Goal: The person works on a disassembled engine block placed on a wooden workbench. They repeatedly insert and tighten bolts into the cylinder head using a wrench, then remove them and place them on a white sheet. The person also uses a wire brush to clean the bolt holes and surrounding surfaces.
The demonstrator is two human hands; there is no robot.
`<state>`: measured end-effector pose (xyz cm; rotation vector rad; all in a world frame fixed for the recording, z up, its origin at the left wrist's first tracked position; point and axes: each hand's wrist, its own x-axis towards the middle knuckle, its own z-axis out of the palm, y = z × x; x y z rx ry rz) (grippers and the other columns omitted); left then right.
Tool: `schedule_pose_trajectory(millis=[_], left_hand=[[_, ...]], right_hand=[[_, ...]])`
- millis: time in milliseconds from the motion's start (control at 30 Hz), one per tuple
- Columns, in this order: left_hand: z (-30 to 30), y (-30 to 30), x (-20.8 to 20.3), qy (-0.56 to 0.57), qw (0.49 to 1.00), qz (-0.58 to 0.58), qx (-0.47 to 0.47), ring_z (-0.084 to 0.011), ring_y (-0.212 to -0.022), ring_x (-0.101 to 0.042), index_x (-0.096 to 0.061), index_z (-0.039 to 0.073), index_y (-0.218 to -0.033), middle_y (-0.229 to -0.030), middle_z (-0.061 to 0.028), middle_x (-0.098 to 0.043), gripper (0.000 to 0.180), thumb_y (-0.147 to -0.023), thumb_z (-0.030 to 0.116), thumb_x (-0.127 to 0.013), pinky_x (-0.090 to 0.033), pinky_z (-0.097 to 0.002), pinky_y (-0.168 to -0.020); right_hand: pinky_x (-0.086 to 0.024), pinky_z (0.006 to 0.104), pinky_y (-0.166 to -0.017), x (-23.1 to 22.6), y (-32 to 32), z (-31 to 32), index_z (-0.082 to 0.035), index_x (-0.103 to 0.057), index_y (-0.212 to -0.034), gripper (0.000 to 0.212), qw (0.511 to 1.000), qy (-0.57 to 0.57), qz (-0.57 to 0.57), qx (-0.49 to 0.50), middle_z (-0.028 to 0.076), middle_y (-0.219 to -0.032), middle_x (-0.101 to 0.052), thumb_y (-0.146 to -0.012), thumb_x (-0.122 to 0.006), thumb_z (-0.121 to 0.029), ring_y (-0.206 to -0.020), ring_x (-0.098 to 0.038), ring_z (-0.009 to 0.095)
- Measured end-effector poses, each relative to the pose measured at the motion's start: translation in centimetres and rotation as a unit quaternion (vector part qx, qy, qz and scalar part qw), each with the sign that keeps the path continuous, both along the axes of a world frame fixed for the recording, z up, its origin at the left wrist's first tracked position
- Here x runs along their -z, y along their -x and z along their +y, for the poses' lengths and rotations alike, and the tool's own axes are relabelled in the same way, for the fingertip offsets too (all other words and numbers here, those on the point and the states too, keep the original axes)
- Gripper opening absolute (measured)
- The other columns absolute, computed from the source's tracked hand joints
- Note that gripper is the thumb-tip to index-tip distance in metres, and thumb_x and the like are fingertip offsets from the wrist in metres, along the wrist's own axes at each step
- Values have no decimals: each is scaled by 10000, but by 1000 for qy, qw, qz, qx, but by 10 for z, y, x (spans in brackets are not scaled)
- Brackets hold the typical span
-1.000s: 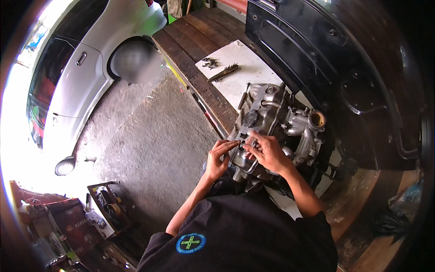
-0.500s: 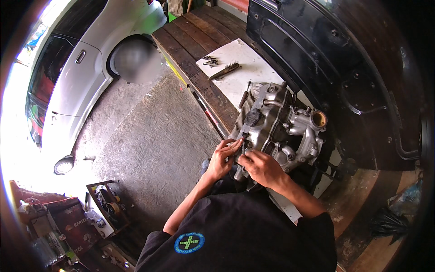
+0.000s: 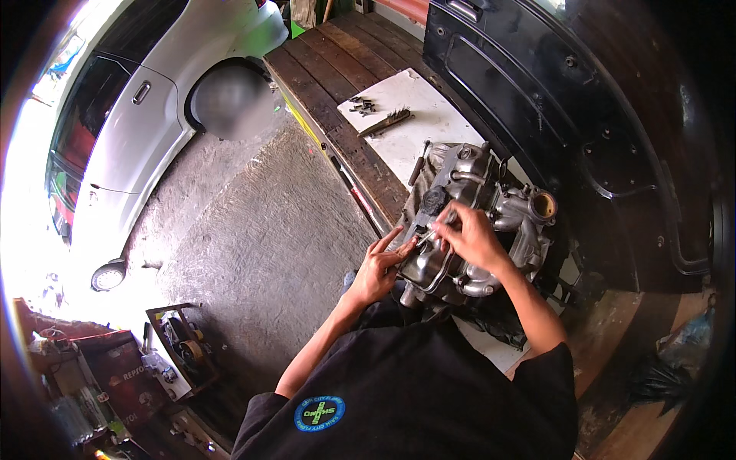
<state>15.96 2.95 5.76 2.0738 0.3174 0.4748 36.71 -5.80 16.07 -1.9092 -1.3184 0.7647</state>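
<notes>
A silver-grey engine head with its valve cover (image 3: 423, 263) lies on the bench in front of me. My right hand (image 3: 471, 236) is closed around a slim silver wrench (image 3: 429, 237), above the cover and close to the round black filler cap (image 3: 435, 201). The wrench slants from my right fingers down toward the cover's left edge. There my left hand (image 3: 376, 272) rests with fingers stretched out, its fingertips by the wrench's lower end. Whatever the wrench sits on is hidden by my fingers. A pipe with a round brownish opening (image 3: 544, 205) stands on the engine's right side.
Beyond the engine, a white board (image 3: 418, 103) carries small dark bolts (image 3: 362, 105) and a worn brush (image 3: 386, 123). It lies on a wooden bench (image 3: 322, 65). A black panel (image 3: 537, 115) rises at the right. A silver car (image 3: 146, 130) stands left, above a tool crate (image 3: 184, 345).
My right hand has moved up and to the right over the valve cover, swinging the wrench from near upright to a slant. My left hand stays almost in place, its fingers more spread.
</notes>
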Motion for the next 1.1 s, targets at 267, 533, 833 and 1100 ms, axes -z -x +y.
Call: schedule_pose_trajectory(millis=[267,533,833,1100], left_hand=[[0,1,-11,-10,1000,13,2,-299,-1409,-331,-534,132,-1372,-1363,-28,-563,783,-625,-91,-459,-267,-504,-1113],[-4,0,0,108,993,-43,-29,-307,-1360,-410,-607,62,-1278,-1276,-80,-621,697,-619,-114,-464,-348,-420,-1093],[-4,-3,-8,98,992,-44,-63,-312,-1287,-491,-602,100,-1292,-1276,-94,-616,735,-610,-132,-453,-385,-405,-1074],[-4,0,-3,85,995,-30,-35,-340,-1288,-482,-569,63,-1315,-1318,-113,-583,728,-613,-109,-478,-377,-418,-1083]], right_hand=[[-496,284,-409,15,-8,27,38,-584,-793,231,984,81,120,103,86,-621,-638,-934,-623,-141,-464,-617,142],[-488,291,-397,30,3,30,33,-569,-788,254,971,2,189,144,84,-586,-629,-957,-575,-157,-453,-631,161],[-486,271,-408,7,10,25,20,-575,-852,216,967,-25,226,116,77,-613,-620,-962,-573,-166,-488,-635,138],[-539,291,-576,-6,38,-18,-3,-579,-934,134,996,-75,40,-29,87,-821,-667,-902,-646,-115,-689,-694,173]])
